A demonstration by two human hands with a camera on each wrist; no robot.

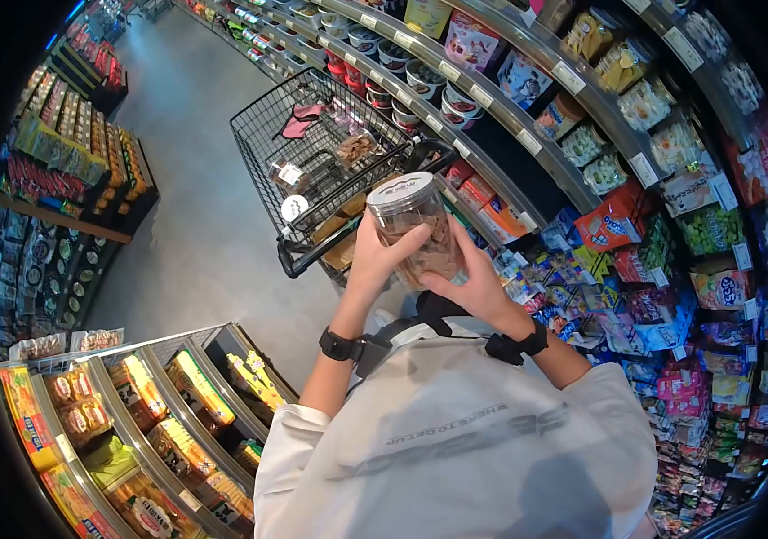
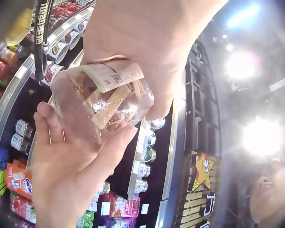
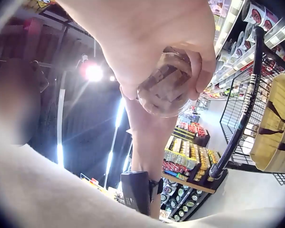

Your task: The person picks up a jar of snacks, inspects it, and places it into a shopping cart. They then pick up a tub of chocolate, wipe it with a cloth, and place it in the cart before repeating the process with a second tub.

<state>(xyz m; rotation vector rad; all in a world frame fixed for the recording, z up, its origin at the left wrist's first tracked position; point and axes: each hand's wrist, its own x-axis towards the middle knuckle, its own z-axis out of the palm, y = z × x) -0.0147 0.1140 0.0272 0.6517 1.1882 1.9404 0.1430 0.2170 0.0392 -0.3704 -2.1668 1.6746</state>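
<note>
Gripping the clear jar (image 1: 421,216) from opposite sides, the left hand (image 1: 382,251) and the right hand (image 1: 475,283) curl round its wall; the jar, white-topped and containing brown pieces (image 1: 442,259), is located at the near end of the shopping cart (image 1: 264,112). Stocked shelves (image 1: 492,115) stand right of the cart; a pink item (image 1: 300,122) lies inside the cart

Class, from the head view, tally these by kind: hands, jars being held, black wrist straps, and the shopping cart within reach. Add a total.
Hands: 2 (left hand, right hand)
Held jar: 1
Black wrist straps: 2 (left strap, right strap)
Shopping cart: 1
Total: 6
</note>
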